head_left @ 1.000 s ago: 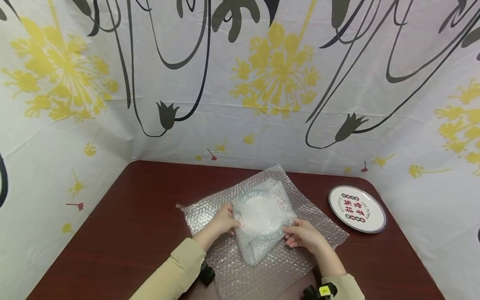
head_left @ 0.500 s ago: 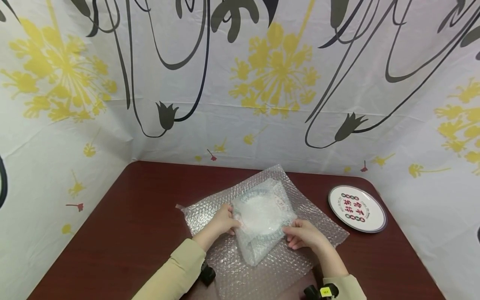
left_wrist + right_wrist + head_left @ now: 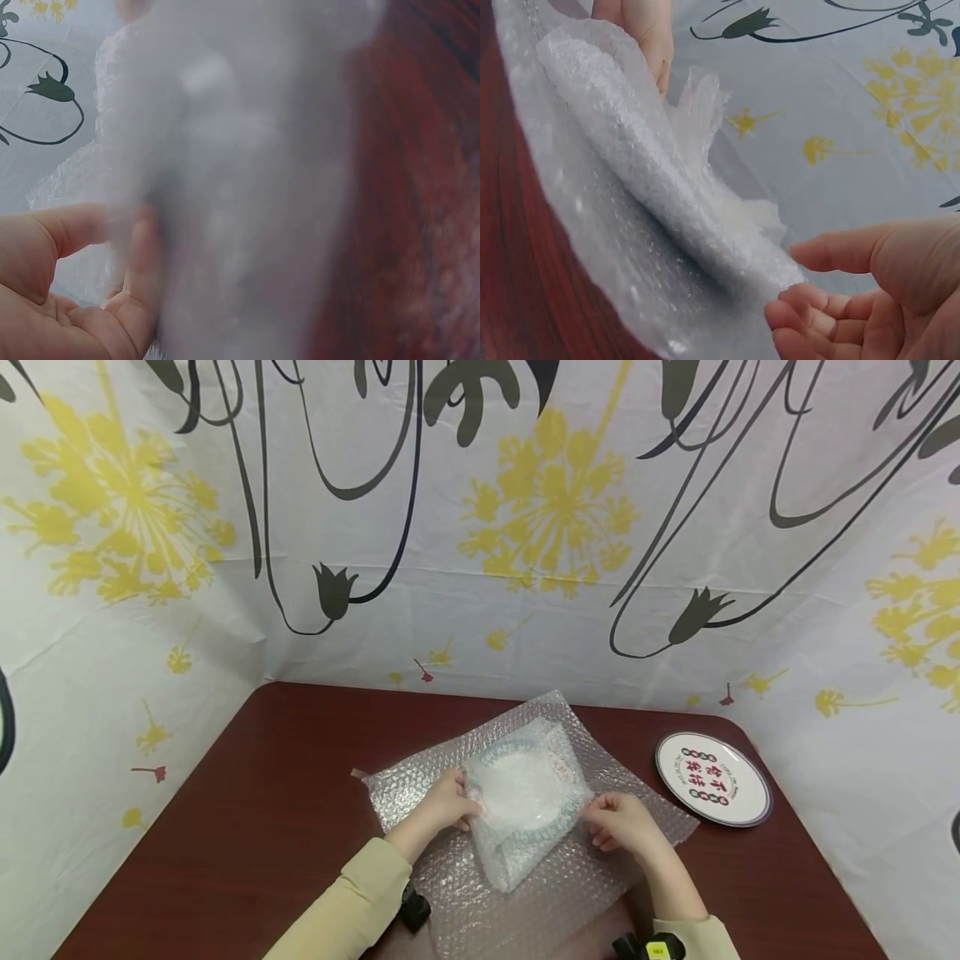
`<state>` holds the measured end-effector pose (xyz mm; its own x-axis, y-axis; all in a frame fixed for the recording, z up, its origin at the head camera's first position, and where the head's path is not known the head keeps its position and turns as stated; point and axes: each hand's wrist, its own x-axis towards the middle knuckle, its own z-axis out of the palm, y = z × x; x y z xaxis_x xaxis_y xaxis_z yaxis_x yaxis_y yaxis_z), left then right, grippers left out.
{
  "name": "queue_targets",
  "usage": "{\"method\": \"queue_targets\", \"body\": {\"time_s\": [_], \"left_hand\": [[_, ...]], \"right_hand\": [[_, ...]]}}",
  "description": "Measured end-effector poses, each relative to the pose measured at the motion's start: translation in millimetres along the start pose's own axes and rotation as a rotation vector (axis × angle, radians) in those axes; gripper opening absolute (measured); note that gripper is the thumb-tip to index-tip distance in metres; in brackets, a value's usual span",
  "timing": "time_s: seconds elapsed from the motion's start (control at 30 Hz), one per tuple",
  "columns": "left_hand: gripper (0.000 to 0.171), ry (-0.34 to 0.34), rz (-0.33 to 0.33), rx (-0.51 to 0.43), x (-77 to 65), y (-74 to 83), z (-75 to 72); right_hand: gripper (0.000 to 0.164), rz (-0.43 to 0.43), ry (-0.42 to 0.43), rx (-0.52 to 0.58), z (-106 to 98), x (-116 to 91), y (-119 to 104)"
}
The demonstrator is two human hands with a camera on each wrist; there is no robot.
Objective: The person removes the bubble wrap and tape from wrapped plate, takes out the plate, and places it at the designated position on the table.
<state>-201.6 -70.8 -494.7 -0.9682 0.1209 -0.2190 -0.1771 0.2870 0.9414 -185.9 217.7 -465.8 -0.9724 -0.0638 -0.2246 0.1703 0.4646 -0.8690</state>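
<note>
A bubble-wrapped plate (image 3: 525, 789), its blue patterned rim showing through, lies tilted over a larger bubble wrap sheet (image 3: 405, 768). My left hand (image 3: 448, 802) pinches its left edge between thumb and fingers; the blurred wrap (image 3: 247, 180) fills much of the left wrist view and covers those fingertips. At the opposite edge is my right hand (image 3: 624, 827), its fingertips right at the wrap's corner. In the right wrist view, the right hand (image 3: 877, 292) has loosely bent fingers and a gap between thumb and forefinger, beside the end of the wrapped bundle (image 3: 622, 112).
A white plate (image 3: 712, 778) with red lettering and a dark rim lies on the dark red table (image 3: 270, 810), at the back right. Patterned cloth (image 3: 450, 535) hangs behind and at the sides. Black cameras are strapped to both wrists.
My right hand has shifted a little to the right, off the wrapped plate's edge, and its fingers have loosened. The left hand and the wrapped plate have stayed in place.
</note>
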Motion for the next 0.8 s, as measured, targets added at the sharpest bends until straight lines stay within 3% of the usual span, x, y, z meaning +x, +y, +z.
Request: {"method": "queue_targets", "body": {"time_s": [0.27, 0.57, 0.8], "left_hand": [[0.056, 0.001, 0.001, 0.006, -0.2, 0.4, -0.6], [0.054, 0.004, 0.009, 0.011, -0.8, 0.6, -0.2], [0.056, 0.006, 0.029, 0.029, -0.3, 0.0, 0.0]], "right_hand": [[0.018, -0.146, 0.041, 0.0, 5.9, -3.4, -10.3], [0.016, -0.178, 0.075, -0.028, 21.1, -7.0, -17.9], [0.016, -0.196, 0.033, -0.08, 33.6, -2.4, -8.0]]}}
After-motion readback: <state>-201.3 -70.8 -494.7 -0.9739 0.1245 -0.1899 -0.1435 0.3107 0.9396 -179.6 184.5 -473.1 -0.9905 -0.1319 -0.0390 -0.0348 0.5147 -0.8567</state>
